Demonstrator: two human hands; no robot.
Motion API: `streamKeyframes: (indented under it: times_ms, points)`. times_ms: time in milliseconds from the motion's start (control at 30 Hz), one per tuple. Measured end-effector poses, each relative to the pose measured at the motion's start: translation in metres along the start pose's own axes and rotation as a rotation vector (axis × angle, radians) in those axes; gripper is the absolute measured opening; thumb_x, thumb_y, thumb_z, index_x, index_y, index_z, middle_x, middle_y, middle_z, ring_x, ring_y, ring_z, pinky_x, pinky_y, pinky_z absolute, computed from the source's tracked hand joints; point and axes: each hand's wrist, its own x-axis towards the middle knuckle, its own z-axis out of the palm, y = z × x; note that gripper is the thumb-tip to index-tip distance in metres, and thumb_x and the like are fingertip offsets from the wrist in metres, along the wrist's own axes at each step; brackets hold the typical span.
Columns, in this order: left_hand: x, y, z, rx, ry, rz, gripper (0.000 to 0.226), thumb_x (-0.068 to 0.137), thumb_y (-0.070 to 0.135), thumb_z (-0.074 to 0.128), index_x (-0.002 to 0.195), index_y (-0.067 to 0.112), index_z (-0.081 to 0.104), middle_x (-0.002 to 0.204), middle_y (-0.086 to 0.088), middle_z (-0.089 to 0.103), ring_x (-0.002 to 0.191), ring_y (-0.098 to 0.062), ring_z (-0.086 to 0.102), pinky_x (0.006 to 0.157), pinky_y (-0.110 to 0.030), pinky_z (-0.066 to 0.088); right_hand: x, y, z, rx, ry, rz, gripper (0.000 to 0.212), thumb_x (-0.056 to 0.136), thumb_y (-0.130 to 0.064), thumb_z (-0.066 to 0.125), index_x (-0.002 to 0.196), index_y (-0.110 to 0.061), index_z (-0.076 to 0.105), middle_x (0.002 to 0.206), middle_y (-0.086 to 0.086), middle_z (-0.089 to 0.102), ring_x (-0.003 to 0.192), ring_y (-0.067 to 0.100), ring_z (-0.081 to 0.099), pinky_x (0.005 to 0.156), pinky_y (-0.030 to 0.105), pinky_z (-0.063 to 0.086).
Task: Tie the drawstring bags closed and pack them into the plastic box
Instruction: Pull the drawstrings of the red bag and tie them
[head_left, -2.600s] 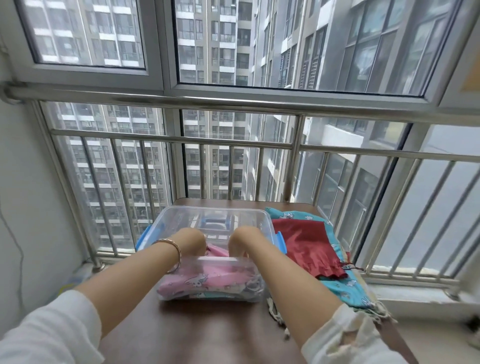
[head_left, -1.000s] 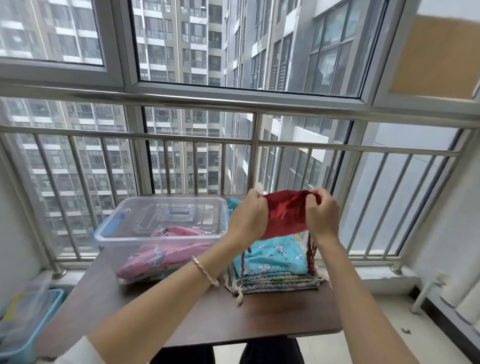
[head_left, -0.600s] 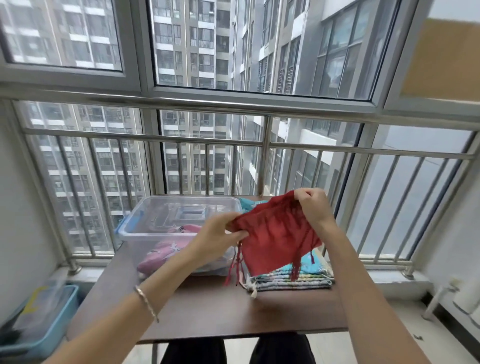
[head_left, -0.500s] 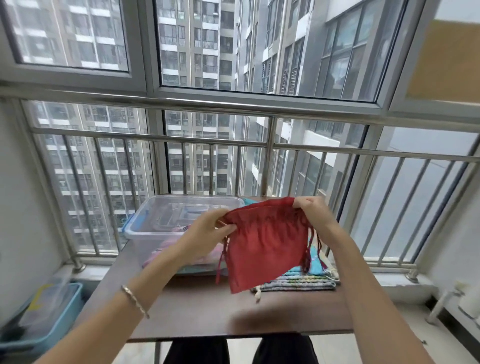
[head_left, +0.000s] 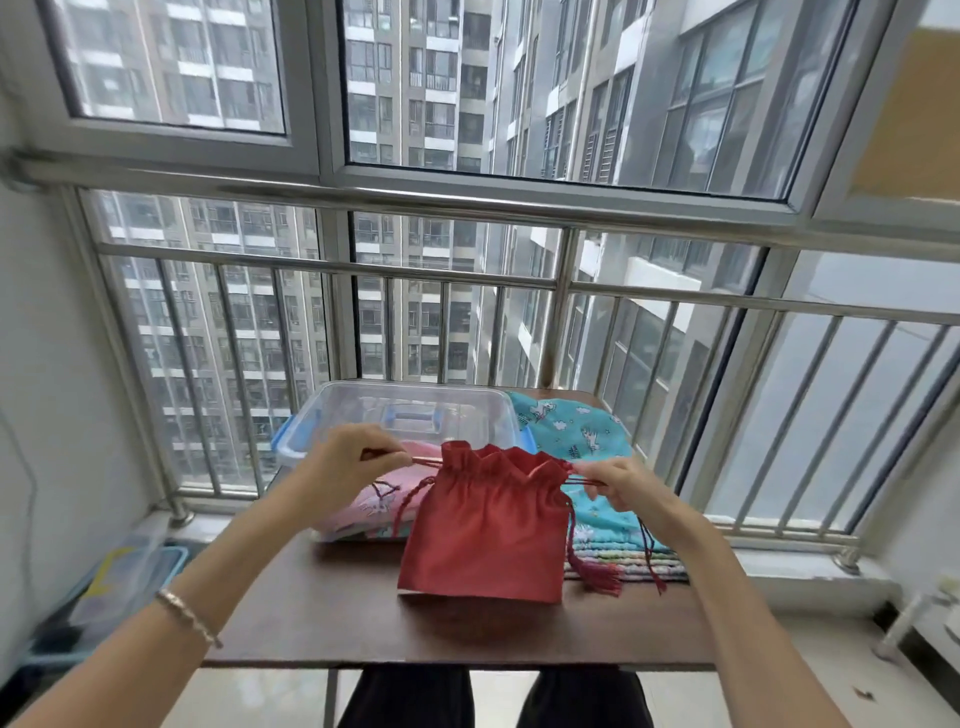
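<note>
A red drawstring bag (head_left: 485, 535) hangs above the brown table (head_left: 363, 618), its mouth gathered into ruffles. My left hand (head_left: 345, 460) pinches the cord on the bag's left side. My right hand (head_left: 615, 486) pinches the cord on its right side, and tasselled cord ends dangle below. Behind the bag stands the clear plastic box (head_left: 322, 431) with blue clips, and a pink patterned bag (head_left: 379, 501) lies inside it. A stack of flat bags, topped by a turquoise unicorn-print one (head_left: 571, 423), lies to the right of the box.
A steel railing (head_left: 457, 280) and windows close off the table's far side. A blue-rimmed bin (head_left: 119, 582) sits on the floor at the left. The table's near edge is just above my knees (head_left: 493, 696).
Both hands left the box and lifted the red bag off the stack. It was held flat by its top corners; now the cords are drawn sideways and the mouth has gathered.
</note>
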Motion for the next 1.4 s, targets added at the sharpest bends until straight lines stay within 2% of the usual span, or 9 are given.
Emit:
streamKeyframes:
  times_ms: [133, 267, 667, 767, 933, 1033, 1167, 1267, 1400]
  points:
    - [-0.005, -0.017, -0.016, 0.055, 0.082, -0.038, 0.011, 0.083, 0.018, 0.072, 0.076, 0.027, 0.071, 0.072, 0.006, 0.065, 0.065, -0.003, 0.057, 0.062, -0.012, 0.041, -0.004, 0.015, -0.007, 0.116, 0.063, -0.011, 0.048, 0.089, -0.031, 0.065, 0.050, -0.023, 0.039, 0.053, -0.008, 0.027, 0.050, 0.011, 0.017, 0.047, 0.020, 0.017]
    - [-0.012, -0.029, -0.028, 0.083, 0.156, -0.094, 0.009, 0.086, 0.018, 0.069, 0.080, 0.021, 0.074, 0.074, -0.003, 0.068, 0.070, -0.021, 0.060, 0.069, -0.032, 0.046, -0.010, 0.031, -0.016, 0.250, 0.090, 0.008, 0.048, 0.092, -0.024, 0.062, 0.055, -0.021, 0.031, 0.055, -0.003, 0.022, 0.052, 0.013, 0.014, 0.047, 0.020, 0.015]
    - [-0.013, -0.015, -0.021, 0.135, 0.266, -0.149, 0.007, 0.087, 0.020, 0.068, 0.086, 0.017, 0.074, 0.083, -0.001, 0.060, 0.083, -0.022, 0.056, 0.068, -0.023, 0.038, -0.009, 0.035, -0.021, 0.578, 0.088, 0.033, 0.032, 0.088, -0.024, 0.060, 0.063, -0.017, 0.041, 0.059, -0.001, 0.027, 0.046, 0.008, 0.020, 0.042, 0.017, 0.019]
    - [-0.013, -0.013, -0.021, 0.271, 0.298, -0.121, 0.008, 0.083, 0.026, 0.072, 0.087, 0.020, 0.075, 0.085, -0.003, 0.051, 0.087, -0.023, 0.047, 0.077, -0.032, 0.035, -0.012, 0.032, -0.019, 0.690, 0.033, 0.034, 0.026, 0.086, -0.025, 0.058, 0.066, -0.014, 0.047, 0.062, 0.000, 0.040, 0.051, 0.010, 0.031, 0.052, 0.021, 0.029]
    - [-0.017, 0.005, -0.020, 0.350, 0.229, -0.176, 0.013, 0.086, 0.037, 0.067, 0.082, 0.027, 0.074, 0.061, 0.014, 0.057, 0.060, -0.010, 0.054, 0.055, -0.025, 0.036, -0.013, 0.024, -0.020, 0.785, -0.055, 0.026, 0.037, 0.059, -0.037, 0.088, 0.077, -0.010, 0.070, 0.068, 0.000, 0.059, 0.076, 0.015, 0.059, 0.082, 0.033, 0.041]
    - [-0.016, 0.010, -0.016, 0.352, 0.156, -0.263, 0.017, 0.087, 0.038, 0.064, 0.072, 0.032, 0.068, 0.054, 0.012, 0.060, 0.056, -0.004, 0.057, 0.054, -0.024, 0.040, -0.013, 0.017, -0.016, 0.842, -0.102, 0.011, 0.018, 0.072, -0.030, 0.075, 0.075, -0.012, 0.074, 0.090, 0.005, 0.071, 0.096, 0.017, 0.066, 0.095, 0.036, 0.038]
    - [-0.012, 0.020, -0.008, -0.057, 0.148, -0.336, 0.013, 0.091, 0.021, 0.063, 0.079, 0.017, 0.070, 0.059, -0.001, 0.070, 0.050, -0.014, 0.067, 0.058, -0.028, 0.053, -0.013, 0.008, -0.005, 1.033, -0.197, -0.016, 0.024, 0.083, -0.017, 0.057, 0.075, -0.002, 0.074, 0.123, 0.024, 0.063, 0.125, 0.029, 0.055, 0.111, 0.044, 0.033]
    - [-0.010, 0.029, -0.003, -0.369, 0.165, -0.369, 0.008, 0.091, 0.011, 0.062, 0.088, 0.009, 0.069, 0.075, -0.008, 0.074, 0.062, -0.022, 0.072, 0.053, -0.023, 0.055, -0.016, 0.002, 0.001, 1.093, -0.278, -0.054, 0.036, 0.085, -0.011, 0.041, 0.082, 0.001, 0.075, 0.123, 0.024, 0.063, 0.130, 0.033, 0.050, 0.109, 0.045, 0.040]
    - [-0.010, 0.031, 0.005, -0.453, 0.180, -0.274, 0.006, 0.088, 0.005, 0.064, 0.089, 0.007, 0.070, 0.079, -0.012, 0.075, 0.070, -0.019, 0.073, 0.064, -0.024, 0.059, -0.017, -0.004, 0.008, 0.964, -0.370, -0.105, 0.045, 0.062, -0.012, 0.078, 0.106, -0.002, 0.073, 0.109, 0.019, 0.069, 0.111, 0.035, 0.063, 0.092, 0.038, 0.053]
